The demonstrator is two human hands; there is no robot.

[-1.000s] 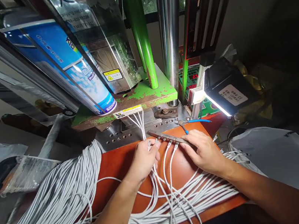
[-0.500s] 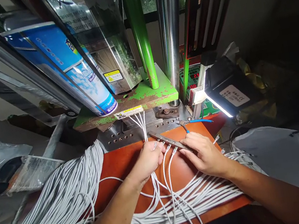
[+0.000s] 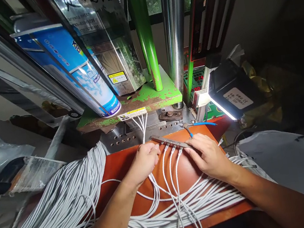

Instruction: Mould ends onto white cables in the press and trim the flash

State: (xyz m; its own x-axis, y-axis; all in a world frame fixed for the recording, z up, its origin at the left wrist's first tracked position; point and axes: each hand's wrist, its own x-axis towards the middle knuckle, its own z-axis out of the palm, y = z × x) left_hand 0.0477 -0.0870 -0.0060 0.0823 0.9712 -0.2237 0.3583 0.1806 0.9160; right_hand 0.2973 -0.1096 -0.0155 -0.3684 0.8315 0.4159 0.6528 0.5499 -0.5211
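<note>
My right hand (image 3: 209,155) is closed on the right end of a narrow metal bar (image 3: 170,141), thumb below and fingers above. Three white cables (image 3: 164,169) with clear plugs run down from slots along the bar's near edge. My left hand (image 3: 145,160) is closed beside the bar's left end, its fingertips pinched together. A bundle of white cables (image 3: 143,126) comes out from under the press and passes into or behind this hand, then emerges below it. Whatever its fingertips pinch is hidden. Blue-handled cutters (image 3: 190,126) lie just beyond the bar.
A green press plate (image 3: 165,91) carries a blue spray can (image 3: 77,75) above the drilled metal base (image 3: 116,140). White cables (image 3: 76,201) lie heaped left and across the orange tabletop (image 3: 114,169). A lit lamp (image 3: 228,91) and white bag (image 3: 284,159) are at right.
My left hand has moved left, away from the bar's slots, and the cable bundle has shifted left with it. A third plugged cable now shows clearly at the bar. My right hand has barely moved.
</note>
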